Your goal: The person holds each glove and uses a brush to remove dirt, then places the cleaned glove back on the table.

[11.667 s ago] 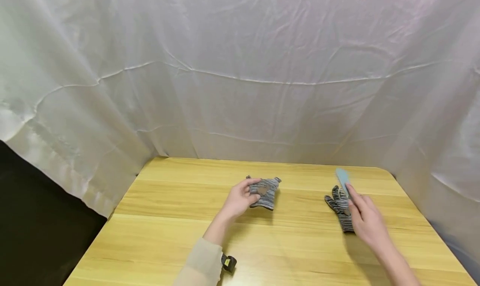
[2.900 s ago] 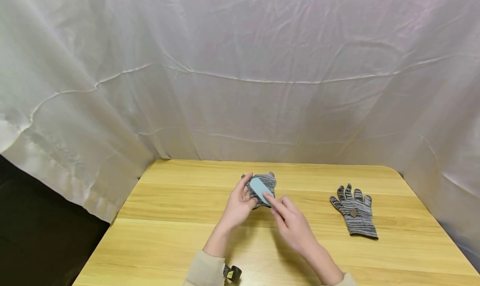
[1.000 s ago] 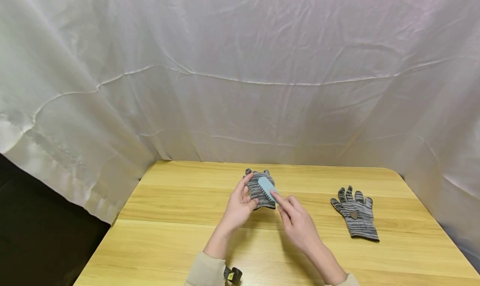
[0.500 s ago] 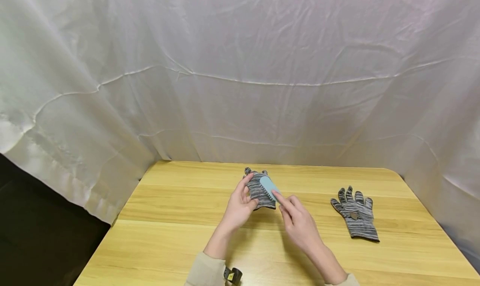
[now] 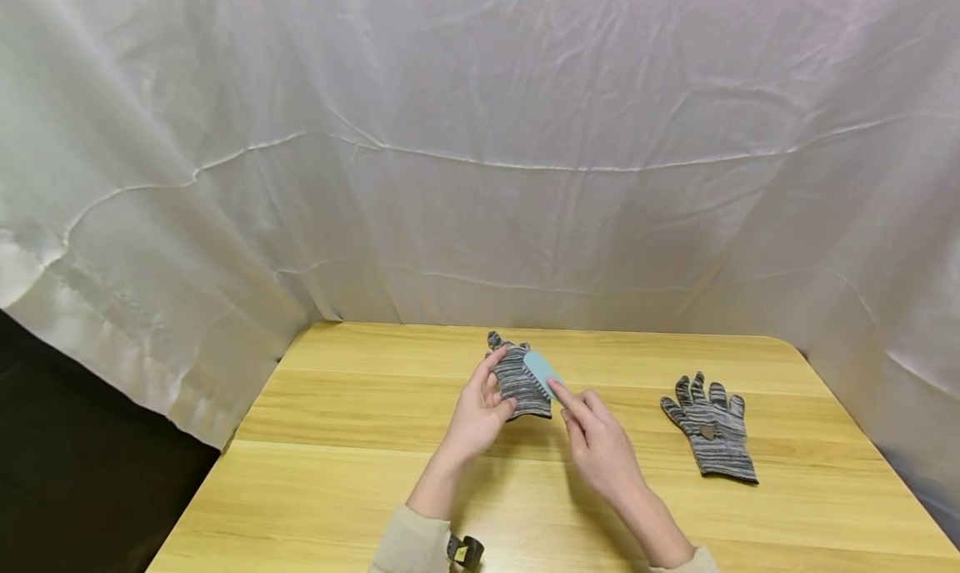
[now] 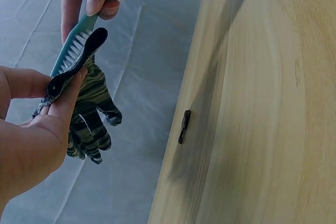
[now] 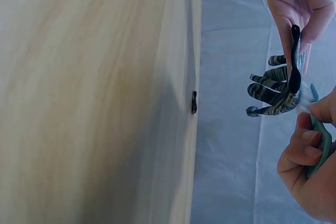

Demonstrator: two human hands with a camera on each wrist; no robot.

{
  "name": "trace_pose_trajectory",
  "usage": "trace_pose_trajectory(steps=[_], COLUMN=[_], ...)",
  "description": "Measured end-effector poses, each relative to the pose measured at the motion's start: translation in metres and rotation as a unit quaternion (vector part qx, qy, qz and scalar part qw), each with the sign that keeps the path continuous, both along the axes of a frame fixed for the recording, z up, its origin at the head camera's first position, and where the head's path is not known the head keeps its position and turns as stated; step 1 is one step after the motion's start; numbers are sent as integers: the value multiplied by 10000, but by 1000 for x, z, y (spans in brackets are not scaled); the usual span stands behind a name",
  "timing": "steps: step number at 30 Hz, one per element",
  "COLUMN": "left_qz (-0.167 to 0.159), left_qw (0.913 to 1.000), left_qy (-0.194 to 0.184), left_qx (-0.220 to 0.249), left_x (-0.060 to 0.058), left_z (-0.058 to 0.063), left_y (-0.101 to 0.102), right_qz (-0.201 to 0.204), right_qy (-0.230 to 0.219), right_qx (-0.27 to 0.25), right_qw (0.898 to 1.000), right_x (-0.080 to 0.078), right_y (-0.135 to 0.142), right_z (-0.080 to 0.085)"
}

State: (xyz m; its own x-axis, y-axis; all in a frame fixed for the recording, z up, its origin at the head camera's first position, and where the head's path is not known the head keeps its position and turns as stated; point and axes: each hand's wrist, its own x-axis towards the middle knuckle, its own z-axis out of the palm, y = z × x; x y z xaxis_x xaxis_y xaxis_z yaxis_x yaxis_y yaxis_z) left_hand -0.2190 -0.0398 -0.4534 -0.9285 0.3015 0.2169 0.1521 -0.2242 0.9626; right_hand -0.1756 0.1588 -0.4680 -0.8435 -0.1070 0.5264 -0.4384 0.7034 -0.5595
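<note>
Diagonally forward-left, the pale-blue brush point(image 5: 541, 372)

Head view forward and down, wrist views closer, sharing the brush point(image 5: 540, 370)

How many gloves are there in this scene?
2. One glove is held in the left hand, with the brush against it; the other glove lies on the table, off to the person's right.

No legible text, numbers or brands in any view. Yellow patch point(image 5: 461, 554) on the black wrist device point(image 5: 474, 552) may be a label; too small to read.
</note>
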Motion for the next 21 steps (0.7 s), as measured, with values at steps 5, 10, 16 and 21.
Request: trace_pose_trajectory(steps=[5, 10, 16, 21], left_qz=[14, 35, 86, 1], left_qw=[10000, 10000, 9999, 9999], left_qy=[-13, -41, -68, -51], left_qx=[-18, -3, -84, -150], left_x=[0, -1, -1, -1], left_z=[0, 0, -1, -2], left_y=[0, 0, 0, 0], right_qz=[-137, -333, -540, -285], right_qy=[-134, -149, 13, 240], right_qx=[-79, -160, -246, -377], right_qw=[9998, 9992, 9982, 9986], right_x=[-1, -2, -3, -4], right_y=[2, 5, 7, 6], right_z=[0, 0, 0, -1])
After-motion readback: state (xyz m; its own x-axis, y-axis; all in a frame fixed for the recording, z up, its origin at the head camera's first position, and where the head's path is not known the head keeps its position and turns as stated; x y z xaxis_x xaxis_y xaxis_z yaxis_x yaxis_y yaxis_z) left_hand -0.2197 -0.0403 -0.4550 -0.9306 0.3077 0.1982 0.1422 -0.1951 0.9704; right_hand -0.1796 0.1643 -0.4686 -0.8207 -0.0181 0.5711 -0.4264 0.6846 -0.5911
